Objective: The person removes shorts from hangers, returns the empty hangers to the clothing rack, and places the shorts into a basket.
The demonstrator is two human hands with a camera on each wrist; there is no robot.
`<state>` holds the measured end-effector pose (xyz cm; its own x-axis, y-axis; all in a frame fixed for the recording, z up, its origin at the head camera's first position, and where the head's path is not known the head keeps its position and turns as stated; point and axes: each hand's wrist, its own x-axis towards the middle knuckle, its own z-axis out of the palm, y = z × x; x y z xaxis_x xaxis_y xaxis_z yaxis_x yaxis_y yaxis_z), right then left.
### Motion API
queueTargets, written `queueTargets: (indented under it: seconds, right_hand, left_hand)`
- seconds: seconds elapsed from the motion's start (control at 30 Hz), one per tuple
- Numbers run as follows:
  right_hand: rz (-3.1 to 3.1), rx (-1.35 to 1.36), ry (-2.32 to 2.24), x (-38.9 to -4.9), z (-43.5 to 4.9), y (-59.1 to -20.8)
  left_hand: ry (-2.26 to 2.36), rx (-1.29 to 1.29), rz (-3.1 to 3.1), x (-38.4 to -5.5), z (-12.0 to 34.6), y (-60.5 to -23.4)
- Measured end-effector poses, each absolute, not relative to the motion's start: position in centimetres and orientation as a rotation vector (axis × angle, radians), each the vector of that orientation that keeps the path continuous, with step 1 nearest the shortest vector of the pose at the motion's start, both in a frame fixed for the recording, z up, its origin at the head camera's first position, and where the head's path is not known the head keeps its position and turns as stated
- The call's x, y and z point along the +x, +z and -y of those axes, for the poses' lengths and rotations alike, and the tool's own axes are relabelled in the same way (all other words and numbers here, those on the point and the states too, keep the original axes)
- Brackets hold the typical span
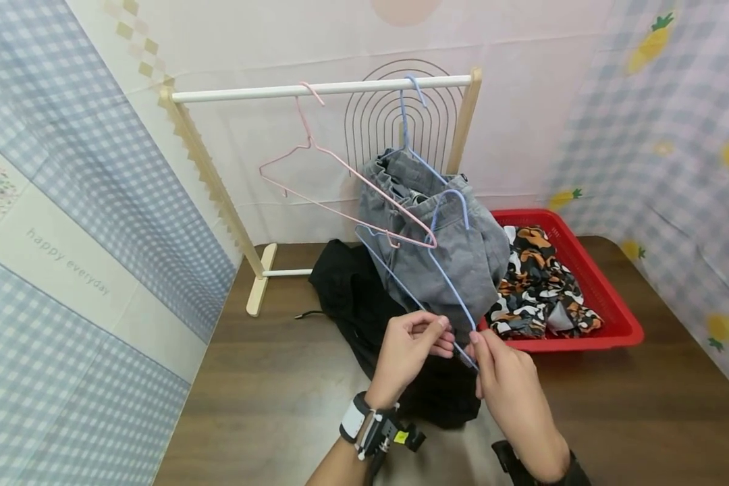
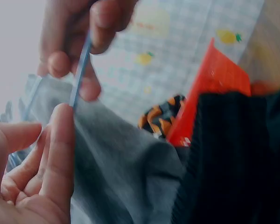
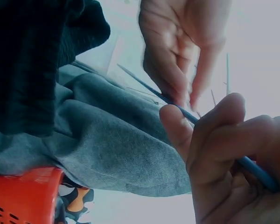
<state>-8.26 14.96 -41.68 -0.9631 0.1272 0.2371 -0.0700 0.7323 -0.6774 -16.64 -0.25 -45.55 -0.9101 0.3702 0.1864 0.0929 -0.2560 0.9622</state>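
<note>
A blue wire hanger (image 1: 451, 283) slants in front of grey trousers (image 1: 455, 250), its hook pointing up. My right hand (image 1: 505, 368) grips its lower corner, the fingers curled round the blue wire (image 3: 259, 173) in the right wrist view. My left hand (image 1: 410, 347) is at the bottom bar. In the left wrist view its straight index finger (image 2: 61, 149) touches the wire, with the thumb apart from it. The grey trousers hang from another blue hanger (image 1: 405, 121) on the rack. Beneath them, a black garment (image 1: 352, 290) with a drawstring lies on the table.
A wooden rack with a white rail (image 1: 237, 94) stands at the back. An unloaded pink hanger (image 1: 334, 155) hangs from it, extending in front of the trousers. To the right, a red basket (image 1: 619, 317) holds a camouflage-patterned garment (image 1: 531, 290). Patterned cloth (image 1: 674, 169) covers the walls.
</note>
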Motion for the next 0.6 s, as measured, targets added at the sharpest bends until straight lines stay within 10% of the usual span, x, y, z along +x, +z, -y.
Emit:
queueTargets:
  seconds: [0.6]
  right_hand:
    - [2.538,0.039,1.144,-11.9,-14.0,-39.8]
  left_hand:
    - [2.443,0.448,-1.606,-20.6,0.9,-46.1]
